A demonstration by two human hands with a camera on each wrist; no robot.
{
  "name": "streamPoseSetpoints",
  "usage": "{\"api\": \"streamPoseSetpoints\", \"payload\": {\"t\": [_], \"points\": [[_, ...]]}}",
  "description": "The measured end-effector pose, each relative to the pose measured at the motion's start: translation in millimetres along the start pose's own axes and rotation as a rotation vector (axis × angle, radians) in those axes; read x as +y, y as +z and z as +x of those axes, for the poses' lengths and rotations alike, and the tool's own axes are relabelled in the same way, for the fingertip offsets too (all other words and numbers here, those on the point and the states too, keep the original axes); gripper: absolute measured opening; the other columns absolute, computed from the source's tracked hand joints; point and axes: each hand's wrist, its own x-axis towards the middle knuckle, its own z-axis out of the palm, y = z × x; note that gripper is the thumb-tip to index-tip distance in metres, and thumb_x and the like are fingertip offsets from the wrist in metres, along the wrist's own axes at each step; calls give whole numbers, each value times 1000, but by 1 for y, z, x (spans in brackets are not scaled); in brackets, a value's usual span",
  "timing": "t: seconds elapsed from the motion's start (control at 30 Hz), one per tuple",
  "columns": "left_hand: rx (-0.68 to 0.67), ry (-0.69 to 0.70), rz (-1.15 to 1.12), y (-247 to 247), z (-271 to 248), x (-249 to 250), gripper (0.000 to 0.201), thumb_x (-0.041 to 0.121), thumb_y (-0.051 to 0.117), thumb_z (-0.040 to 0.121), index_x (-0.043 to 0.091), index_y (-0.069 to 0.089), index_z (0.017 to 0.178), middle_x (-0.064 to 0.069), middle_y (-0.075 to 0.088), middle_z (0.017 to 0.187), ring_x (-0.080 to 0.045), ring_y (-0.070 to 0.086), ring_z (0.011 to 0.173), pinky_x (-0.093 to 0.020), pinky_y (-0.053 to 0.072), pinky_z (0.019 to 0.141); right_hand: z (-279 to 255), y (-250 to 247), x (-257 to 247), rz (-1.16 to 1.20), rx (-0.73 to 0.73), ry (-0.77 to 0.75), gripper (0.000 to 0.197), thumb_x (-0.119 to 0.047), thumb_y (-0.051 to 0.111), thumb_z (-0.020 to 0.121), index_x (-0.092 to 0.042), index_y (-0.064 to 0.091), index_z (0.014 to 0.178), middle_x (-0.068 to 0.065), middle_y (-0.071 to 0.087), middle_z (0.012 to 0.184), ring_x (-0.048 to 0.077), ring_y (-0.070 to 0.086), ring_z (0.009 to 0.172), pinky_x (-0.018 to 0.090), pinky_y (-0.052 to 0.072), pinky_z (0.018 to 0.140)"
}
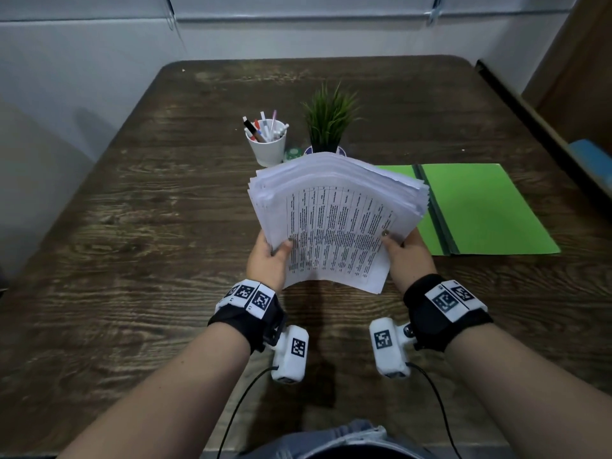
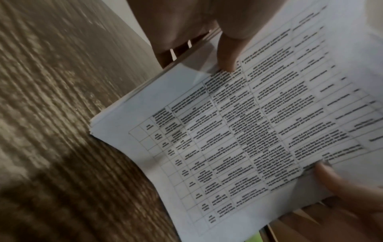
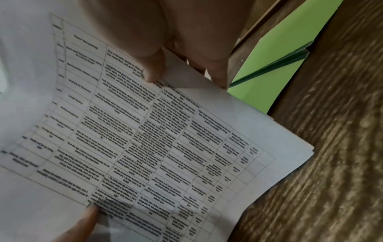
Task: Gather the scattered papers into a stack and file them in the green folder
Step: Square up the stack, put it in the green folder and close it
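A thick stack of printed papers (image 1: 334, 220) is held up off the wooden table, tilted, its top sheet showing a table of text. My left hand (image 1: 270, 256) grips its left edge, thumb on top and fingers underneath. My right hand (image 1: 405, 251) grips the right edge the same way. The left wrist view shows the stack (image 2: 248, 131) with my left thumb (image 2: 228, 54) pressed on the page; the right wrist view shows the papers (image 3: 165, 139) under my right thumb (image 3: 153, 65). The green folder (image 1: 480, 207) lies open on the table to the right, partly hidden behind the stack; the folder (image 3: 275, 65) shows beyond the papers' edge.
A white cup of pens (image 1: 266, 140) and a small potted plant (image 1: 328, 124) stand behind the stack at mid-table. The dark wooden table (image 1: 149, 226) stretches bare to the left. A wooden shelf unit (image 1: 569, 104) borders the right side.
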Motion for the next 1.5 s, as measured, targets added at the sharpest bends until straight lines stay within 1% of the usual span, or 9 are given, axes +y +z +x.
{"api": "streamPoseSetpoints", "payload": {"t": [0.33,0.47,0.7,0.83,1.0,1.13,1.27,1.4,1.5], "points": [[-79,-11,-6,-2,-6,-12,42,7,54,93,19,46,133,6,62,118,-14,57,112,-33,47,95,-3,0,10,-37,-40,-2,38,-11,53,94,-14,48,132,-3,59,106,15,56,106,30,42,96],[5,-18,21,-2,-3,-6,36,9,49,95,17,52,130,0,64,119,-21,58,112,-42,46,100,4,1,11,-12,-12,20,34,-10,52,94,-13,52,128,2,62,110,21,59,106,36,46,98],[-46,-25,-64,-19,-1,6,33,3,48,95,20,54,123,11,63,99,-1,58,89,-14,44,71,4,-14,22,12,-191,115,40,-19,62,89,-6,53,126,10,65,119,25,65,101,42,51,93],[25,-68,-172,-22,7,3,28,4,52,94,26,58,111,0,65,116,-18,60,109,-43,45,101,-10,-24,45,146,-246,230,40,-22,62,88,-5,56,124,2,68,104,16,66,88,28,56,75],[27,-153,-367,-10,5,6,35,2,48,95,19,51,126,-9,58,130,-27,52,123,-49,35,110,-18,-16,62,715,-266,390,91,-31,96,33,-18,60,115,0,76,98,15,73,84,32,61,70],[-72,-161,-480,2,-9,12,37,-1,43,96,22,49,125,-6,59,128,-24,56,119,-46,42,104,-19,-8,51,874,-175,411,27,-4,62,80,-16,62,104,2,77,85,17,73,78,38,60,70],[-58,-164,-422,-2,-7,11,37,3,61,88,11,55,124,-8,65,122,-29,60,114,-52,46,99,-7,-22,44,803,-86,319,46,-14,72,61,-16,63,106,-3,76,85,14,74,77,44,57,77],[87,-150,-307,-27,13,6,42,24,80,65,21,67,105,-6,71,111,-33,66,103,-58,53,84,-1,-46,39,630,-20,226,48,-17,77,62,-12,62,108,-6,73,94,13,70,84,27,61,64],[50,-140,-95,-48,23,7,29,22,81,70,25,67,95,-2,71,96,-14,71,79,-33,59,61,1,-57,34,535,-4,161,38,-9,72,70,-12,59,106,-12,73,75,3,69,67,15,54,51]]}}
